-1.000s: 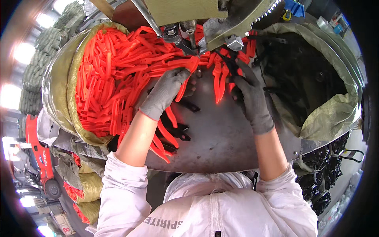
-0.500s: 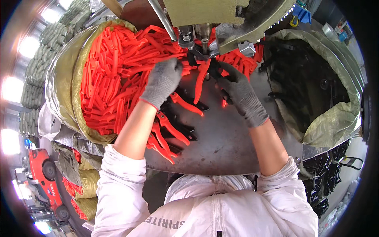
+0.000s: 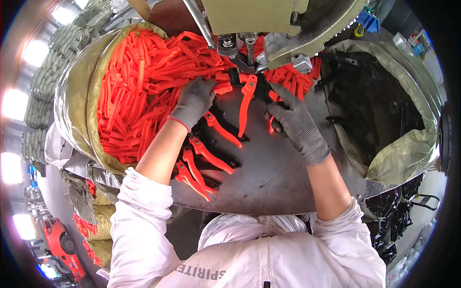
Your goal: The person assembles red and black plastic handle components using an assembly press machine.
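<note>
In my right hand (image 3: 295,117), closed fingers hold the black part of a pair of pruning shears (image 3: 247,103). A curved red handle fastened by a round rivet hangs from it, just below the machine's metal tip (image 3: 249,45). My left hand (image 3: 194,101) is curled at the front edge of the red handle pile, its fingertips on a red handle (image 3: 222,89); the fingers partly hide the grip. Beside my left wrist, several red-and-black shears (image 3: 206,153) lie in a row on the metal table (image 3: 278,187).
A large sack (image 3: 79,101) full of red handles (image 3: 139,91) stands at the left. On the right, an open sack (image 3: 398,161) holds dark metal parts (image 3: 370,105). The machine's head (image 3: 249,17) overhangs the far middle. A red forklift (image 3: 62,245) stands beyond the table, lower left.
The shears in my right hand have come out from under the machine's tip, toward me. My left hand has shifted slightly left and nearer, and its fingers now meet a red handle.
</note>
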`<control>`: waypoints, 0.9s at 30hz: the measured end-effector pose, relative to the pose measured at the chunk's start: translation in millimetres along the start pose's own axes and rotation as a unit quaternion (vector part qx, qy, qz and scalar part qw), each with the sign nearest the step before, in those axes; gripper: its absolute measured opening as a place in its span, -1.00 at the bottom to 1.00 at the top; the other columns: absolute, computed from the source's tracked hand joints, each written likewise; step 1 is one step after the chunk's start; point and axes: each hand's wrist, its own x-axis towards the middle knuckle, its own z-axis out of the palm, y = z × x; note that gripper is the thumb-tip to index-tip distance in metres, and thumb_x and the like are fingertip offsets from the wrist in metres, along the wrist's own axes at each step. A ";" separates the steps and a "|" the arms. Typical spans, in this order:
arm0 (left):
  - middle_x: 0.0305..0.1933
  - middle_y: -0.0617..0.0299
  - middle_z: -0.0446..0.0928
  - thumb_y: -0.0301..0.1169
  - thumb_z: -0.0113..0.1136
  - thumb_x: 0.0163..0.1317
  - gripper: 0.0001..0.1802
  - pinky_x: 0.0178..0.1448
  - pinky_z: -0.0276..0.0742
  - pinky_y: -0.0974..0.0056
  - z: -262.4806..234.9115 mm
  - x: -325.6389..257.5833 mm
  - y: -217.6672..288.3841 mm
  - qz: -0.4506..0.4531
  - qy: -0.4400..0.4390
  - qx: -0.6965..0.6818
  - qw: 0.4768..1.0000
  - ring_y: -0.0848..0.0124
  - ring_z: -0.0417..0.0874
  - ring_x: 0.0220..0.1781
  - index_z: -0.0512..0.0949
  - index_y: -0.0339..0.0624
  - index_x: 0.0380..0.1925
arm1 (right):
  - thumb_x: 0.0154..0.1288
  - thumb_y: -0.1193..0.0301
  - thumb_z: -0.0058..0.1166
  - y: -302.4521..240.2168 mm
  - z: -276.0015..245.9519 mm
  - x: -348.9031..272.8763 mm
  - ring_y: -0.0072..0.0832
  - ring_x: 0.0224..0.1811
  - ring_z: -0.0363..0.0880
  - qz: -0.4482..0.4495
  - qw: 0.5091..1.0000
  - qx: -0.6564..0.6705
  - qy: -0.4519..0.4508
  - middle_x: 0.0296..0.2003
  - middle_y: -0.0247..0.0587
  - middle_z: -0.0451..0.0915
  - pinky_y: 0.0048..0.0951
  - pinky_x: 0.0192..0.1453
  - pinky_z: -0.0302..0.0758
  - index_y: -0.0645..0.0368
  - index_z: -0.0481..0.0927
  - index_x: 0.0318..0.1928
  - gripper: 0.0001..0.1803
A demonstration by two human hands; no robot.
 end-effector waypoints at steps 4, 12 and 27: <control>-0.03 -0.05 0.50 -0.34 0.13 0.17 -0.65 -0.01 0.51 0.03 1.1 -3.0 1.5 0.007 0.042 -0.025 0.999 -0.01 0.57 -0.07 0.50 -0.17 -0.04 | 0.24 0.44 -0.05 3.1 -1.0 0.9 -0.70 -0.60 0.39 0.007 0.999 0.024 -0.022 -0.47 -0.28 0.53 -0.60 -0.50 0.41 0.12 0.22 0.35 -0.37; -0.15 -0.08 0.53 -0.37 0.15 0.18 -0.73 -0.05 0.51 0.02 -6.7 -6.7 3.9 -0.071 0.103 -0.063 0.990 -0.04 0.57 -0.09 0.42 -0.23 -0.16 | 0.24 0.40 -0.03 9.3 0.4 3.5 -0.70 -0.60 0.34 0.078 0.997 -0.014 -0.016 -0.46 -0.32 0.50 -0.65 -0.54 0.28 0.20 0.23 0.33 -0.37; -0.38 0.27 0.50 -0.45 0.06 0.31 -0.83 -0.39 0.50 0.41 -26.8 -63.0 88.3 -0.059 -0.122 -0.580 0.803 0.57 0.54 -0.46 0.45 -0.26 -0.14 | 0.27 0.19 -0.02 37.9 -72.2 -36.9 0.03 -0.12 0.56 -0.113 0.835 -0.485 0.232 -0.25 0.08 0.60 -0.10 -0.07 0.51 0.06 0.50 0.05 -0.61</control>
